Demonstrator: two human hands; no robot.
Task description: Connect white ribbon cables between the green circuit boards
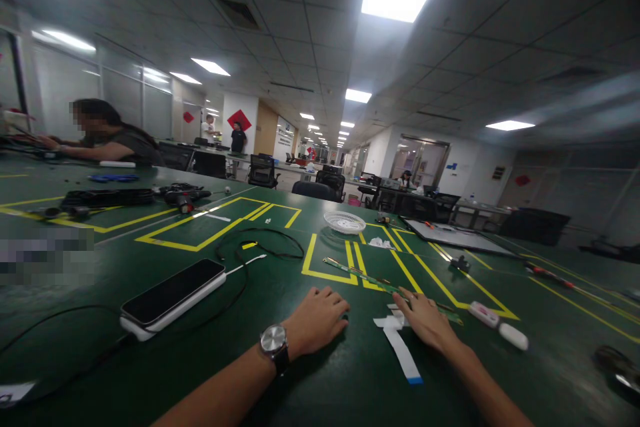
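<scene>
My left hand (317, 320), with a wristwatch (273, 340) at its wrist, rests on the green table. Its fingers are loosely bent, the thumb stands apart, and nothing shows in it. Further right, my right hand (424, 317) lies with fingers stretched over a long, thin green circuit board strip (357, 272). Its fingers cover part of the strip, which comes out again on the far side of the hand. Just left of that hand is a white flat ribbon cable (401, 352) with a blue end; its upper end reaches close to the fingertips.
Left lies a phone (175, 290) on a white power bank, beside a looped black cable (273, 230). A white plastic basket (345, 222) stands ahead. White earbud cases (513, 336) and a screwdriver (555, 275) are at right. A person (117, 133) sits at far left.
</scene>
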